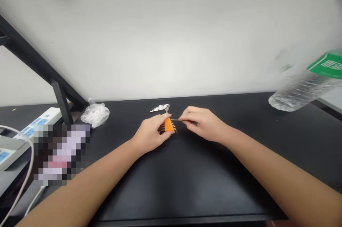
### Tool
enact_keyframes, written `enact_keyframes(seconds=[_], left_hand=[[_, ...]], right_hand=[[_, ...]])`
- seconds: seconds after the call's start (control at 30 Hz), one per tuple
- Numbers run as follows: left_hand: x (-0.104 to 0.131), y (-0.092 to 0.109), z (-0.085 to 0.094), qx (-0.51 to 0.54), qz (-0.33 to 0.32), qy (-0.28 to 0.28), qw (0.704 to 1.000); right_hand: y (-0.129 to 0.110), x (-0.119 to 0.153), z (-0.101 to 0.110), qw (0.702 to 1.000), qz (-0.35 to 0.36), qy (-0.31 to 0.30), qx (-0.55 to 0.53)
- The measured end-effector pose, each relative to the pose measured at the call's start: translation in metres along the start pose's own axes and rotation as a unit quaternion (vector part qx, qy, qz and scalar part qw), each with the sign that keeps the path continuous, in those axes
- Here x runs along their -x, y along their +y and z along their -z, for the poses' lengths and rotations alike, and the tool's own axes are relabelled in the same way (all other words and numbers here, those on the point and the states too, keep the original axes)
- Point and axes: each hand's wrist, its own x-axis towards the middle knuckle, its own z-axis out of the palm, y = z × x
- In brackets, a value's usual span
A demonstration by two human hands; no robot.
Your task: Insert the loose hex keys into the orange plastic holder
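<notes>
My left hand is closed around an orange hex key holder, thumb and fingers on its two ends. Several metal hex keys stick out of both sides of the holder. Between the fingertips of my right hand is one thin hex key, whose far end reaches the holder's upper part; whether it sits inside a slot I cannot tell. Just behind my left hand, an upper group of silver hex keys lies side by side, their short bent ends to the right.
A crumpled clear plastic bag lies at the left back. Near it are a black metal frame, a white power strip and a white cable. To the right, a tilted clear bottle bears a green label. A pale wall rises behind the black table.
</notes>
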Motion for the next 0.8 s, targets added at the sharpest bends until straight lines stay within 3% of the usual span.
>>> enact_keyframes(seconds=[0.53, 0.8], left_hand=[[0.0002, 0.0023, -0.0007, 0.008, 0.000, 0.005, 1.000], [0.0019, -0.0009, -0.0010, -0.016, -0.015, -0.022, 1.000]], right_hand=[[-0.0024, 0.0006, 0.0049, 1.000, 0.004, 0.001, -0.022], [-0.0076, 0.0043, 0.0075, 0.997, 0.003, -0.058, 0.058]])
